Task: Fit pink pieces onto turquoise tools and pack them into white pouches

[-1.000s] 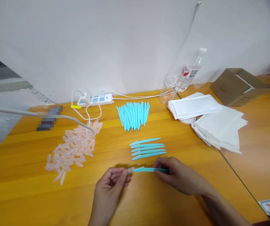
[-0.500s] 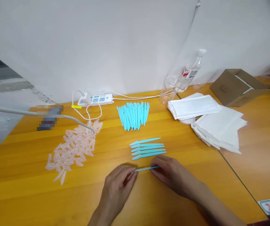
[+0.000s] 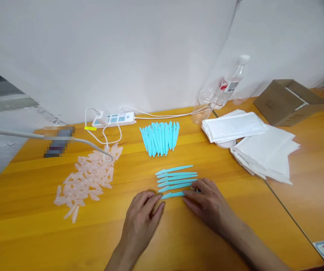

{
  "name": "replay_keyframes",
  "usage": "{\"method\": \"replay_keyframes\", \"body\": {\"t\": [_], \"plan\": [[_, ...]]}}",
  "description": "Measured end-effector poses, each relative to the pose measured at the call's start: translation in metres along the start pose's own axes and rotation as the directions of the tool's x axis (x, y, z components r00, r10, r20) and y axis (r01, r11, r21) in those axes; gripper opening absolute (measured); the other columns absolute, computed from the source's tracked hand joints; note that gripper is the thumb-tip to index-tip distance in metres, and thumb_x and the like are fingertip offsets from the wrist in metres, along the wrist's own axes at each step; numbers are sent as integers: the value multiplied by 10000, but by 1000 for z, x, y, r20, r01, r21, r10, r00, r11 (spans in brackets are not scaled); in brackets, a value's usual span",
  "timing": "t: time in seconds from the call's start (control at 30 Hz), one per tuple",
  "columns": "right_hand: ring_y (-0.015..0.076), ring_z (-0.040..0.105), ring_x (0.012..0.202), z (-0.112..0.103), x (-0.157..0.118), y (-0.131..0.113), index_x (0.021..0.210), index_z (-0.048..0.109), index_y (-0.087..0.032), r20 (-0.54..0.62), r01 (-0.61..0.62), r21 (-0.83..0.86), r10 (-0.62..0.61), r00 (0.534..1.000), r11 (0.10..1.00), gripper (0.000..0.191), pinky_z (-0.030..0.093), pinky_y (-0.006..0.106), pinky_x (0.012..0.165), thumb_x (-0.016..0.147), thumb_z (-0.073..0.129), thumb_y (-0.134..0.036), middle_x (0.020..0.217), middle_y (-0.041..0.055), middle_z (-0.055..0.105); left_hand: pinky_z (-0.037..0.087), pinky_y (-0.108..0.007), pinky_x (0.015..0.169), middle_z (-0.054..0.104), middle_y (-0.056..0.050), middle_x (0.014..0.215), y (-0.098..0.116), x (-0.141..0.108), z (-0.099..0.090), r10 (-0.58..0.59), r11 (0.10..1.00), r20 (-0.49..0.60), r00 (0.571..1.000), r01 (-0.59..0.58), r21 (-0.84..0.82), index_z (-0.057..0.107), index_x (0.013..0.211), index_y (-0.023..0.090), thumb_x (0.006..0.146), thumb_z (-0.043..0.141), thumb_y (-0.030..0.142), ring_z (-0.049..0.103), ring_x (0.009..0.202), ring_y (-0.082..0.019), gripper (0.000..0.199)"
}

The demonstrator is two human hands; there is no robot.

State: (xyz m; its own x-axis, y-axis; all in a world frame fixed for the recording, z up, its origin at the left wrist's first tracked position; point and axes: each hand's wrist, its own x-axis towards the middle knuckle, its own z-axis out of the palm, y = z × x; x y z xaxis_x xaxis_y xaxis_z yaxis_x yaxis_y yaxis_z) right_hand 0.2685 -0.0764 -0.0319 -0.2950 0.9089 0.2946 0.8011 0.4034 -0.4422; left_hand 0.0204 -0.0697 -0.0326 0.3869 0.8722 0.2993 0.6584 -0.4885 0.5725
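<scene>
A slim turquoise eyebrow razor (image 3: 171,195) lies flat on the table, just below a short column of similar razors (image 3: 176,180) set out side by side. My right hand (image 3: 205,197) pinches its handle end, which the fingers partly hide. At the other end, my left hand (image 3: 143,210) has its thumb apart from the fingers, and a fingertip is at the razor's tip. Farther back lies a dense bunch of the same turquoise razors (image 3: 160,139). To the left, many small translucent pink pieces (image 3: 87,178), shaped like blade covers, are spread in a loose heap.
A white power strip (image 3: 121,118) with cables lies along the wall; a grey cable (image 3: 91,142) crosses above the pink heap near a blurred dark object (image 3: 60,141). At right are white plastic bags (image 3: 266,146), a clear bottle (image 3: 231,84) and an open cardboard box (image 3: 286,103).
The razor between my hands has gone from being held edge-on to lying flat beneath the column. My left thumb and fingers have parted from its tip; the right hand has shifted slightly up and right.
</scene>
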Motion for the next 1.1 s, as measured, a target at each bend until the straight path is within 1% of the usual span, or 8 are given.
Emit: {"method": "replay_keyframes", "body": {"t": [0.17, 0.3, 0.5, 0.67, 0.77, 0.9, 1.0, 1.1], "plan": [[195, 534, 798, -1, 0, 3, 920, 762, -228, 3, -27, 17, 27, 1000, 999, 211, 428, 326, 728, 977, 559, -237, 844, 70, 626, 519, -329, 830, 676, -64, 986, -1, 3, -8, -47, 999, -32, 998, 47, 15, 709, 1084, 222, 933, 630, 248, 648, 924, -202, 173], [188, 599, 791, -14, 30, 8, 987, 755, -192, 3, -173, 108, 173, 985, 979, 262, 457, 302, 728, 983, 540, -342, 872, 84, 657, 510, -304, 856, 672, -54, 1060, -25, 0, -39, -195, 979, -128, 972, 200, 32, 704, 1103, 246, 938, 624, 321, 650, 964, -196, 198], [242, 668, 919, -4, 136, 44, 1038, 716, -147, -2, -599, 106, 602, 798, 794, 336, 459, 323, 835, 881, 631, -433, 973, 116, 740, 495, -297, 742, 691, -34, 1015, -76, -9, -93, -363, 847, -254, 896, 431, 312, 720, 1047, 244, 932, 579, 475, 653, 821, -189, 294], [236, 684, 785, 10, 188, 70, 786, 711, -144, 54, -671, 155, 672, 739, 725, 202, 478, 311, 749, 831, 656, -333, 719, 114, 724, 493, -283, 712, 710, -25, 1002, -90, -19, -106, -411, 806, -230, 882, 469, 362, 716, 1042, 262, 925, 552, 525, 663, 799, -187, 331], [200, 653, 610, 13, 193, 78, 620, 656, -159, 138, -693, 218, 681, 719, 687, 187, 486, 292, 651, 787, 649, -242, 532, 71, 653, 502, -272, 696, 723, -27, 975, -96, -24, -106, -430, 809, -214, 877, 480, 340, 717, 1037, 249, 917, 558, 540, 665, 770, -180, 352], [147, 586, 467, 14, 193, 84, 612, 611, -152, 216, -713, 347, 688, 693, 609, 186, 469, 253, 520, 778, 638, -230, 487, 43, 615, 517, -272, 656, 743, -24, 959, -108, -30, -114, -477, 782, -219, 851, 525, 335, 727, 1013, 256, 889, 572, 578, 671, 717, -176, 379], [127, 584, 489, 5, 186, 83, 714, 594, -157, 203, -684, 462, 684, 701, 564, 139, 479, 230, 514, 815, 618, -249, 553, 33, 632, 522, -271, 639, 744, -21, 979, -115, -32, -123, -487, 769, -217, 846, 533, 354, 726, 1023, 264, 884, 567, 573, 673, 706, -174, 374], [127, 624, 583, -15, 167, 75, 809, 565, -178, 196, -625, 564, 648, 736, 540, 106, 517, 231, 588, 844, 607, -269, 667, 32, 671, 518, -278, 660, 727, -28, 1073, -116, -29, -126, -426, 798, -191, 884, 467, 382, 728, 1076, 263, 917, 524, 525, 681, 744, -174, 368]]}}
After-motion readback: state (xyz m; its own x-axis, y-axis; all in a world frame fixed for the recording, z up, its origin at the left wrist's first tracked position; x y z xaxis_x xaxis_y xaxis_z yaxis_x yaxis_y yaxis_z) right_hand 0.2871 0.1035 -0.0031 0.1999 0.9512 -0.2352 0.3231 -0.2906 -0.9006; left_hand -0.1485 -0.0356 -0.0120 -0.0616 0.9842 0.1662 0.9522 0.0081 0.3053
